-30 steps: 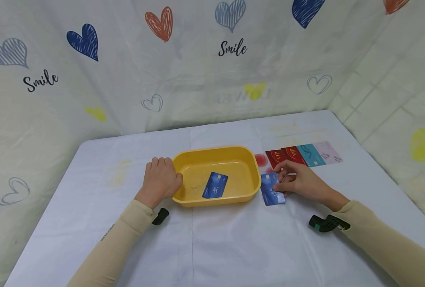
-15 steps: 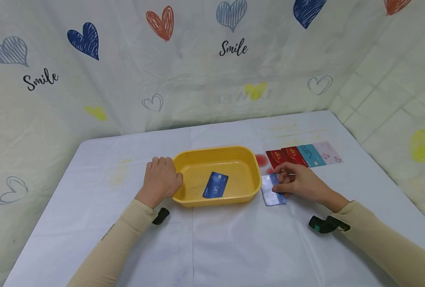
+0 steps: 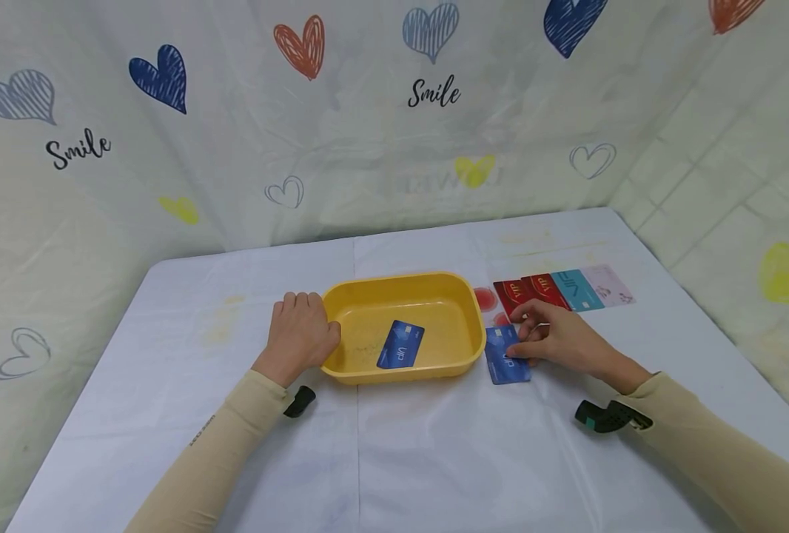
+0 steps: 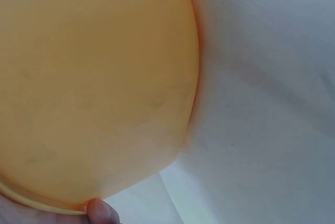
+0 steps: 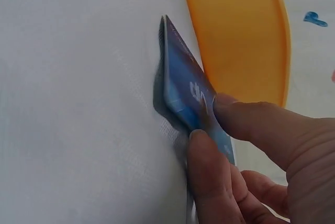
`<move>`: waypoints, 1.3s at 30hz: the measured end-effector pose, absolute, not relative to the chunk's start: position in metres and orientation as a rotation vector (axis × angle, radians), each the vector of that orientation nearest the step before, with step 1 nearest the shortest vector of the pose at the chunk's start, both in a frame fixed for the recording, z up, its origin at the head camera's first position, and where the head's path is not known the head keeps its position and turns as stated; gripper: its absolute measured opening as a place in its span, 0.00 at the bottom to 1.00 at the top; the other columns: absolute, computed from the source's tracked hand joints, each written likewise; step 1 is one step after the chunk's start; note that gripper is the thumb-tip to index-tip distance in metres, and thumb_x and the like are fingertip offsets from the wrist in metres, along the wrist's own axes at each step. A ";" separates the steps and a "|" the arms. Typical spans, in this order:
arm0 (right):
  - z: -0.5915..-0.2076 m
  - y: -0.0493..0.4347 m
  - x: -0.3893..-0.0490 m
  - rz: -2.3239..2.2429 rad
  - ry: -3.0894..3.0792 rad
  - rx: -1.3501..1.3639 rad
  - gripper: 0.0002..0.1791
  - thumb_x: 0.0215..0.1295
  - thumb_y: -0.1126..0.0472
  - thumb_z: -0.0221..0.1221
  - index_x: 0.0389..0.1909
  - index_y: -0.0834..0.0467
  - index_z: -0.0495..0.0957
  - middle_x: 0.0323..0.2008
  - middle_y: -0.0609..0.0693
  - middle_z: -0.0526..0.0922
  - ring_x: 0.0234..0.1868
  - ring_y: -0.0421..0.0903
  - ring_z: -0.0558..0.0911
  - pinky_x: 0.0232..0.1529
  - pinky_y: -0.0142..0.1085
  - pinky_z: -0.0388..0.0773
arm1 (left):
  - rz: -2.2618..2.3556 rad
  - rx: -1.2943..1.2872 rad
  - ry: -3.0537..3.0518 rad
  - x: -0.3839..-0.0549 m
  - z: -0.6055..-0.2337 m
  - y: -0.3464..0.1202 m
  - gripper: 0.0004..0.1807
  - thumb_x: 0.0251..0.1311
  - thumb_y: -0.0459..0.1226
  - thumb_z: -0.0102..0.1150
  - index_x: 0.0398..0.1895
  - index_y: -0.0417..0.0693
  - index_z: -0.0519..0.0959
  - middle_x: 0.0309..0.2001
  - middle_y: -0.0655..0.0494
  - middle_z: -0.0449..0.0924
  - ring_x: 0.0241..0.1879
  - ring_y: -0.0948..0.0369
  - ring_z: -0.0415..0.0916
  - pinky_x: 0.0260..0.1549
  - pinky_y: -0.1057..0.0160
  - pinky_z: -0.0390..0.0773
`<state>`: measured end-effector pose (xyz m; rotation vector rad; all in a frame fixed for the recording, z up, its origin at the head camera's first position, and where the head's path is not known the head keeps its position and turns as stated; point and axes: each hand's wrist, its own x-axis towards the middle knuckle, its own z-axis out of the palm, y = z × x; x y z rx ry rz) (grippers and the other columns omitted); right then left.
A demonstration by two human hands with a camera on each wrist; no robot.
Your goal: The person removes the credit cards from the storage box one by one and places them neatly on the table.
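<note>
My left hand grips the left end of a yellow plastic tray, its thumb over the rim in the left wrist view. A blue VIP card lies on the tray's floor. Just right of the tray, my right hand pinches a second blue VIP card by its right edge. In the right wrist view, thumb and forefinger hold that blue card close over the white cloth, with a shadow along its edge.
Behind the right hand lies a row of cards: one with red circles, two red VIP cards, a teal card and a pale pink flowered card. A white cloth covers the table. A printed curtain hangs behind.
Both hands keep their places and holds. The card in the right hand tilts slightly: its face caught the light half a second ago and is plain blue now.
</note>
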<state>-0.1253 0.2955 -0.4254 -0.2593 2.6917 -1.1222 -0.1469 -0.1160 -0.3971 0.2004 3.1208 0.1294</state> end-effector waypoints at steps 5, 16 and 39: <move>-0.423 0.294 -0.128 -1.069 2.733 -0.262 0.32 0.57 0.50 0.75 0.57 0.59 0.74 0.38 0.52 0.81 0.35 0.45 0.81 0.36 0.28 0.81 | 0.125 0.196 3.120 -0.147 -0.397 -0.118 0.17 0.67 0.44 0.44 0.37 0.36 0.69 0.33 0.45 0.68 0.41 0.47 0.63 0.44 0.52 0.62; -0.403 0.289 -0.133 -1.093 2.751 -0.313 0.30 0.62 0.53 0.72 0.60 0.61 0.73 0.40 0.54 0.81 0.37 0.46 0.83 0.36 0.31 0.85 | 0.126 0.190 3.113 -0.146 -0.394 -0.122 0.16 0.67 0.43 0.43 0.36 0.36 0.69 0.33 0.44 0.68 0.42 0.47 0.63 0.44 0.52 0.62; -0.347 0.231 -0.162 -1.038 2.871 -0.609 0.22 0.63 0.54 0.71 0.54 0.56 0.77 0.39 0.51 0.83 0.40 0.46 0.82 0.41 0.25 0.80 | 0.114 0.214 3.091 -0.146 -0.392 -0.119 0.17 0.68 0.44 0.44 0.39 0.36 0.70 0.36 0.45 0.70 0.43 0.47 0.63 0.48 0.50 0.64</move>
